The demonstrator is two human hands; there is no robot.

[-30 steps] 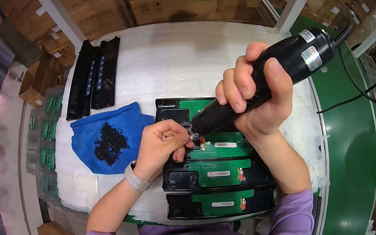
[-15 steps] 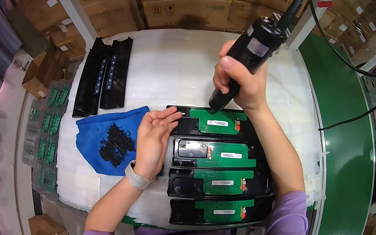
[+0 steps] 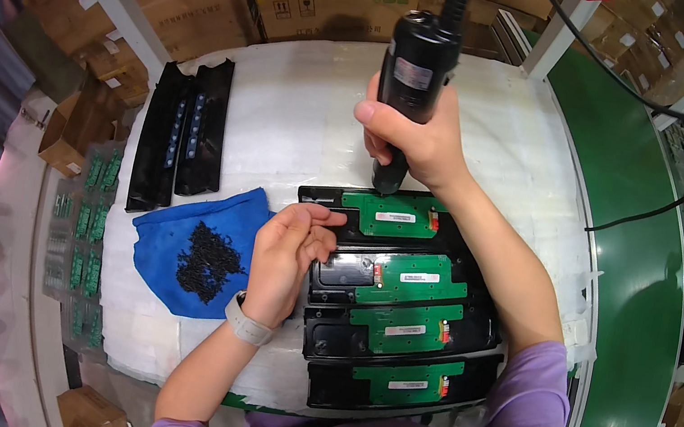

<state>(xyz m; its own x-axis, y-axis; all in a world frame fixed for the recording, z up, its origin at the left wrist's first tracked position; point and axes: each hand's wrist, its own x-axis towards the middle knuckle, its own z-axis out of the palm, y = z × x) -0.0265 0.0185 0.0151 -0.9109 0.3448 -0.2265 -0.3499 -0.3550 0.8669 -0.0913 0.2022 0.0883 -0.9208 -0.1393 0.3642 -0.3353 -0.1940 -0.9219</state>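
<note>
My right hand (image 3: 417,140) is wrapped round a black corded electric screwdriver (image 3: 414,75), held upright. Its tip meets the far edge of the green circuit board (image 3: 382,217) in the farthest black plastic housing (image 3: 321,201). My left hand (image 3: 284,254), a pale watch on its wrist, is at that housing's left end; the index finger stretches onto it, the other fingers are loosely curled, and nothing shows between them. Several like housings with green boards (image 3: 399,329) lie in a row nearer me. Left of my left hand, small black screws (image 3: 208,263) are heaped on a blue cloth (image 3: 161,227).
Two long black trough-shaped parts (image 3: 158,140) with blue pieces lie at the table's far left. Clear trays of small green boards (image 3: 92,229) stand beyond the left edge. Cardboard boxes (image 3: 333,6) line the back. A green surface (image 3: 627,310) runs along the right; a black cable (image 3: 622,75) hangs above.
The screwdriver has swung left and more upright, its tip shifting slightly left along the board's edge. My left hand has moved a little right, its fingers curling more over the housing.
</note>
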